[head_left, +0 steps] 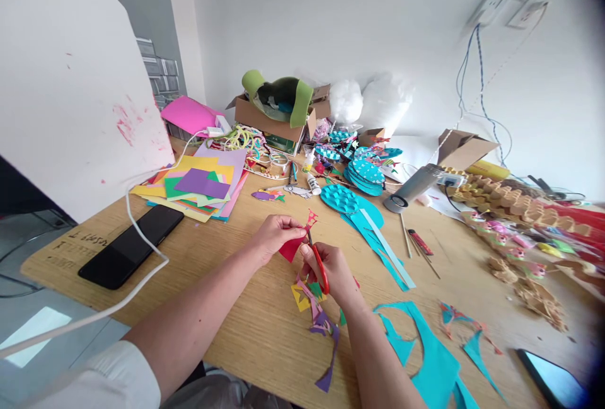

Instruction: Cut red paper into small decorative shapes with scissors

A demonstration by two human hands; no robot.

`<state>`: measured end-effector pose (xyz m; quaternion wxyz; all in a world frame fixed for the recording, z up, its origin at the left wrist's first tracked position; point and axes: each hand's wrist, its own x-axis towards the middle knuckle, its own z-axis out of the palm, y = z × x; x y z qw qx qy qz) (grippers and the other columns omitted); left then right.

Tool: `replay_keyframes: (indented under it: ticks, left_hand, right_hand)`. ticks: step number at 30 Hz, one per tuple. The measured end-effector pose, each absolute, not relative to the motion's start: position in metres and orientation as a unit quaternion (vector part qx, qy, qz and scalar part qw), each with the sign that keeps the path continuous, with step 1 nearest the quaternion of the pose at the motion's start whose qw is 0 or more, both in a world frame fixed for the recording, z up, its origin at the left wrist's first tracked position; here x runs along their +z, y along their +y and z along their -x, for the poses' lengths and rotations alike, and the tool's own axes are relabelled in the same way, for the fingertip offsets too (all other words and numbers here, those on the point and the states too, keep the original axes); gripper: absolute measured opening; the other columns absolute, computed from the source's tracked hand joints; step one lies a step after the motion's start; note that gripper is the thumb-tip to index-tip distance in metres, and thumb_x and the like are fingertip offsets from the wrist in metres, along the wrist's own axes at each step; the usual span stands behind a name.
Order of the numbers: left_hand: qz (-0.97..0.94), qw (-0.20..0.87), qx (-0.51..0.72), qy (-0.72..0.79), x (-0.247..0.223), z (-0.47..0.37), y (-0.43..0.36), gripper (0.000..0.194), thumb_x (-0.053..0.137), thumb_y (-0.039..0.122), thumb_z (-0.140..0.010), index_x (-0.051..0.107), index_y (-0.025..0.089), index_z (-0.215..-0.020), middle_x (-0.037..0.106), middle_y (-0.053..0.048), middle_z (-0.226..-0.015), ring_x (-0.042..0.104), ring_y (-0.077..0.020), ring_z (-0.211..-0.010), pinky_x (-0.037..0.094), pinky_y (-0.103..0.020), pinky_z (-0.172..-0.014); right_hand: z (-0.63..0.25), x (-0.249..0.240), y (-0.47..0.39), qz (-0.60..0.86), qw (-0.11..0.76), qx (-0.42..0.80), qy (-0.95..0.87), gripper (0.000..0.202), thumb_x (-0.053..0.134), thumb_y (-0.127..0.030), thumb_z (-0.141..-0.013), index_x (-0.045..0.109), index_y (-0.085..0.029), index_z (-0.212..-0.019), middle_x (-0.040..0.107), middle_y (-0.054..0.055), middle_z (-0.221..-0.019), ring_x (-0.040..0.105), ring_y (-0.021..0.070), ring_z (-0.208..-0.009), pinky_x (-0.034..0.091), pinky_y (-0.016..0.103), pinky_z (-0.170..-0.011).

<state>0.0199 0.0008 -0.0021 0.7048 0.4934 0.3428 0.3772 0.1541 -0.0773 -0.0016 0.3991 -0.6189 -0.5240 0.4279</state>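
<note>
Near the middle of the head view, my left hand (pixel 280 236) pinches a piece of red paper (pixel 292 249). My right hand (pixel 331 267) is closed around the red handles of a pair of scissors (pixel 321 268). The scissor blades point up and left, at the red paper beside my left fingertips. A small patterned red piece (pixel 311 217) stands up just above the blades. Below my hands lie purple paper scraps (pixel 331 333) and a yellow scrap (pixel 299 297), with bits of green and pink among them.
Coloured paper sheets (pixel 203 183) and a black phone (pixel 132 246) lie on the left. Turquoise cut-outs (pixel 432 358) and a second phone (pixel 553 379) are at the right front. A metal cylinder (pixel 416 187), glue bottle (pixel 312 184) and cardboard box (pixel 262 117) stand farther back.
</note>
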Motion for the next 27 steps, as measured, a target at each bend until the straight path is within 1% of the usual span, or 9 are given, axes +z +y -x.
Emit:
replay_keyframes:
  ticks: [7, 19, 27]
  left_hand:
    - [-0.487, 0.708, 0.378, 0.344, -0.0062, -0.022, 0.0012, 0.015, 0.076, 0.028, -0.059, 0.07, 0.016, -0.067, 0.07, -0.003, -0.066, 0.059, -0.0142, -0.059, 0.042, -0.027, -0.062]
    - [-0.476, 0.72, 0.382, 0.331, -0.0123, -0.0229, 0.0039, 0.015, 0.076, 0.026, -0.06, 0.071, 0.015, -0.067, 0.071, -0.003, -0.067, 0.06, -0.0132, -0.059, 0.043, -0.026, -0.062]
    - [-0.476, 0.721, 0.377, 0.335, -0.0079, -0.0216, 0.0031, 0.017, 0.077, 0.027, -0.059, 0.07, 0.015, -0.067, 0.071, -0.004, -0.067, 0.061, -0.0134, -0.061, 0.044, -0.026, -0.064]
  right_hand:
    - [-0.1529, -0.0016, -0.0776, 0.605, 0.412, 0.438, -0.522, 0.05, 0.066, -0.067, -0.069, 0.045, -0.022, -0.057, 0.057, 0.0, -0.042, 0.053, 0.0152, -0.037, 0.038, 0.025, -0.039]
    - [-0.1523, -0.0005, -0.0783, 0.614, 0.402, 0.43, -0.525, 0.049, 0.065, -0.064, -0.072, 0.045, -0.022, -0.058, 0.057, 0.0, -0.042, 0.053, 0.0147, -0.037, 0.037, 0.023, -0.037]
    - [-0.1529, -0.0016, -0.0781, 0.621, 0.397, 0.432, -0.52, 0.05, 0.065, -0.065, -0.071, 0.044, -0.022, -0.057, 0.057, 0.0, -0.042, 0.051, 0.0134, -0.036, 0.036, 0.022, -0.036]
